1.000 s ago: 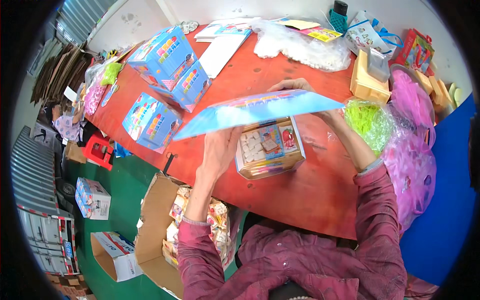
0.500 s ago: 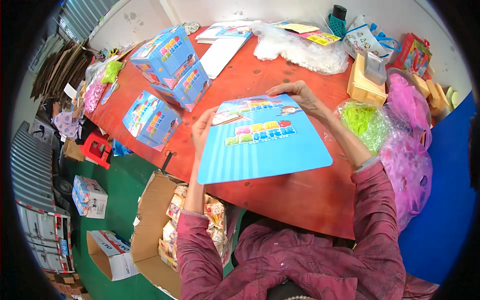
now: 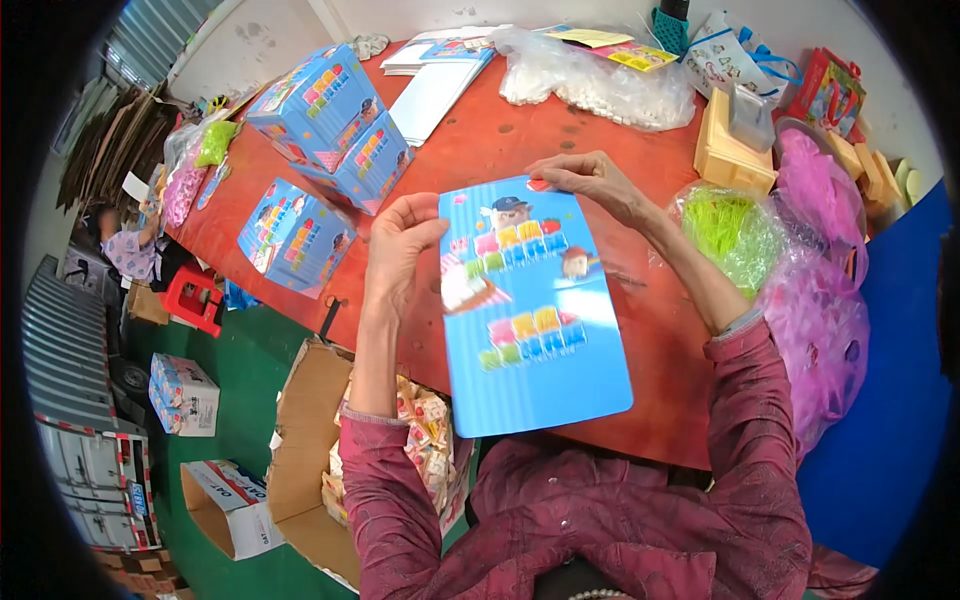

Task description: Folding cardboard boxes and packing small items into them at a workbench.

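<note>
A flat blue printed carton (image 3: 540,385) with rounded lower corners hangs tilted between my two hands, over the near edge of the red table (image 3: 640,320). Colourful lettering and cartoon pictures cover its face. My left hand (image 3: 395,245) is closed on its upper left edge, thumb pointing inward. Over at the upper right corner, my right hand (image 3: 595,185) pinches it; some of those fingertips are hidden behind the sheet. Made-up blue boxes with similar print stand at the left: two stacked boxes (image 3: 335,115) and a single box (image 3: 297,240) nearer me.
Below the table's edge, an open cardboard box (image 3: 305,450) holds many small wrapped packets (image 3: 425,435). Flat white sheets (image 3: 437,95) and a clear bag (image 3: 590,85) lie at the back. Yellow containers (image 3: 730,155), a green-filled bag (image 3: 730,240) and pink bags (image 3: 815,330) crowd the right.
The carton has swung to a more upright, narrower view, its lower edge coming down toward me. My left hand has shifted slightly left; my right hand still grips the upper right corner.
</note>
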A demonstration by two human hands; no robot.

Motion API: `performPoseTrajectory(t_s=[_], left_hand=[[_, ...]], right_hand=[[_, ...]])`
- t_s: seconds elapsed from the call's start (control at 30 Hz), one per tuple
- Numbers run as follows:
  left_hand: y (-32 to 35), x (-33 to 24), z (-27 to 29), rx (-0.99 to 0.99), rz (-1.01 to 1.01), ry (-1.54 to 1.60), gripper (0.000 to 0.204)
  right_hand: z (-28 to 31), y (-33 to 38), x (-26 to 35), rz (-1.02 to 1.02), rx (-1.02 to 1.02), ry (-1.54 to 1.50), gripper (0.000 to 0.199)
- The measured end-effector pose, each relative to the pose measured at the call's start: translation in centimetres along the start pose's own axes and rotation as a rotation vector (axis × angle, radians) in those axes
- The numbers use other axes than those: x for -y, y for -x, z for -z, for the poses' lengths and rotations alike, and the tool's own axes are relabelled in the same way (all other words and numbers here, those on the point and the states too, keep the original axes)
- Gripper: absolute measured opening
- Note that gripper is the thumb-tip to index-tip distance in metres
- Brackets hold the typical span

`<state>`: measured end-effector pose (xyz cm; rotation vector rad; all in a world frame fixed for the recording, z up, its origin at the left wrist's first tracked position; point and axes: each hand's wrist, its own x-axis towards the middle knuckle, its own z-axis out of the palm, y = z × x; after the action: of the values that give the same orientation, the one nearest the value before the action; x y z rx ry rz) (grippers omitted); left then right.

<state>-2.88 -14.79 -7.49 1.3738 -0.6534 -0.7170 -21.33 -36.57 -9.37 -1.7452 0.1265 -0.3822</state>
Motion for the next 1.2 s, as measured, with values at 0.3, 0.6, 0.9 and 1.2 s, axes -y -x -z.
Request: performPoseTrajectory(t_s=[0.3, 0.6, 0.9, 1.2], left_hand=[[0.2, 0.4, -0.9, -0.053, -0.327, -0.968, 0.049], [1.8, 0.2, -3.0, 0.195, -0.339, -1.348, 0.059], [7.7, -0.7, -6.1, 0.480, -0.447, -1.422, 0.078], [11.1, -0.2, -6.4, 0.504, -0.509, -1.380, 0.089]], right_hand=[[-1.2, 0.1, 0.2, -0.043, -0.081, -0.021, 0.035], [-1.1, 0.5, -0.2, 0.001, -0.028, 0.086, 0.035], [-1.8, 0.7, -0.3, 0.208, -0.073, 0.724, 0.040], [-4.8, 3.6, 3.6, 0.115, 0.024, 1.171, 0.057]])
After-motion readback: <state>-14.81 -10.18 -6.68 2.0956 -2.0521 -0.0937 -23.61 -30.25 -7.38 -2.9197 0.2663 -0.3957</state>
